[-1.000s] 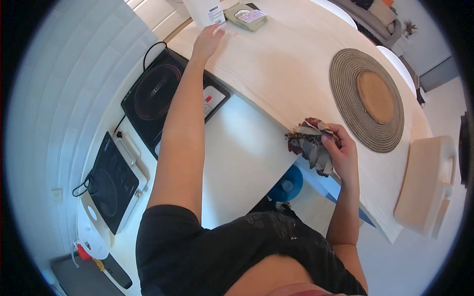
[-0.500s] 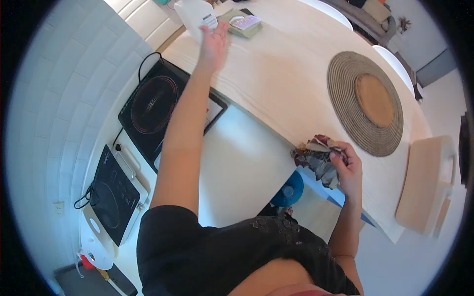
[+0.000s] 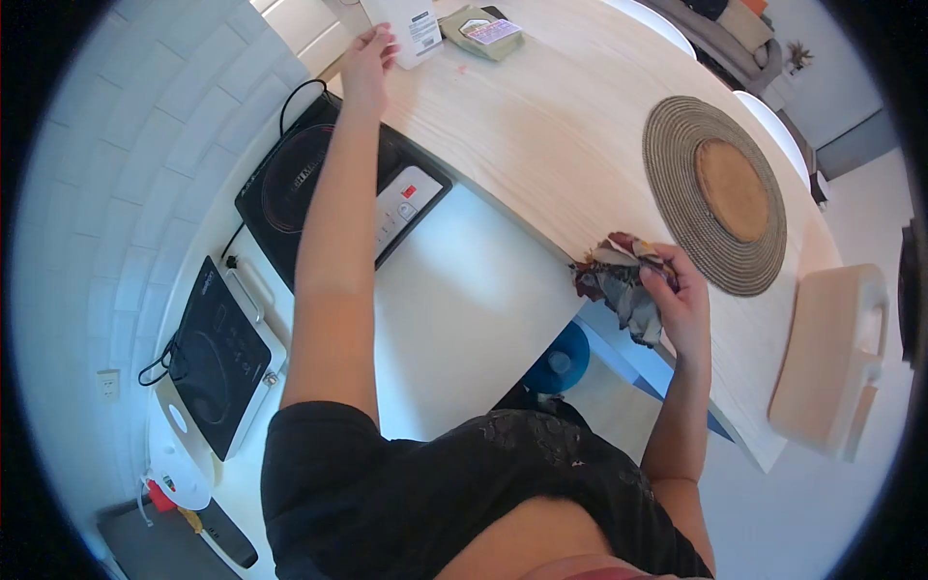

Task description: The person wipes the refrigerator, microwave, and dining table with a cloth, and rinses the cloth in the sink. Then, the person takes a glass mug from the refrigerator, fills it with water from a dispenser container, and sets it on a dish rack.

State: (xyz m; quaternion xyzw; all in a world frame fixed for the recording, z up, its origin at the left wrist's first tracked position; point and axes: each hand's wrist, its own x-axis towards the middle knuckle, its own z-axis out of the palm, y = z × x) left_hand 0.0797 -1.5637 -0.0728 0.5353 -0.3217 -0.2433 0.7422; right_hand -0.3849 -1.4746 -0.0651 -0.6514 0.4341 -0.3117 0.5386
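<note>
My right hand (image 3: 683, 300) is closed around a crumpled wrapper (image 3: 623, 287), silvery grey with dark red parts, above the table edge. My left hand (image 3: 367, 66) reaches to the far left of the table, fingers apart and slightly bent, beside a white container (image 3: 408, 34) with a printed label. The fingertips are at the container's left side; whether they touch it I cannot tell. Just right of that container lies a green pouch (image 3: 486, 35) with a pale label.
A round woven placemat (image 3: 667, 184) with a brown round board (image 3: 742, 190) lies on the wooden table (image 3: 551, 126). Two black cooktops (image 3: 275, 184) line the left counter. A beige case (image 3: 826, 358) stands at the right corner. Below is a blue round object (image 3: 570, 362).
My left hand has moved left, from in front of the white container to its left side. The container and pouch now show more fully. The right hand keeps the wrapper.
</note>
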